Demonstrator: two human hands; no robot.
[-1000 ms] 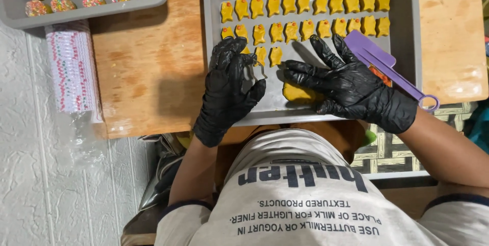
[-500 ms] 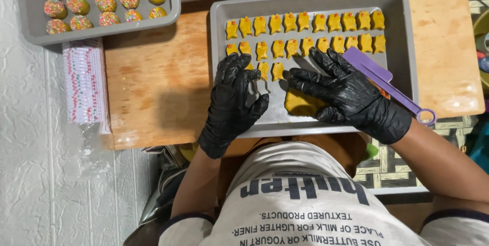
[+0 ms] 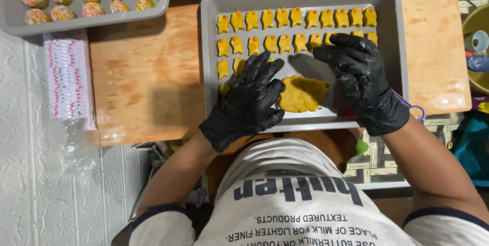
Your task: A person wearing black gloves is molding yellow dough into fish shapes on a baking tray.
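Both hands are sitting in new spots since the earlier picture: the left hand (image 3: 249, 100) is now lying more to the left and the right hand (image 3: 364, 85) more to the right, so the dough (image 3: 301, 93) between them is showing. That yellow lump is lying on the near part of the grey tray (image 3: 397, 47), and the left hand's fingertips are touching its left edge. Both hands are wearing black gloves, with fingers spread apart and flat, gripping nothing. Little yellow cookies (image 3: 295, 17) are standing in rows at the far side of the tray. A purple tool (image 3: 410, 107) is peeking out under the right hand. The tray is sitting on the wooden bench (image 3: 147, 78). Another tray (image 3: 102, 20) with sprinkled balls is sitting far left.
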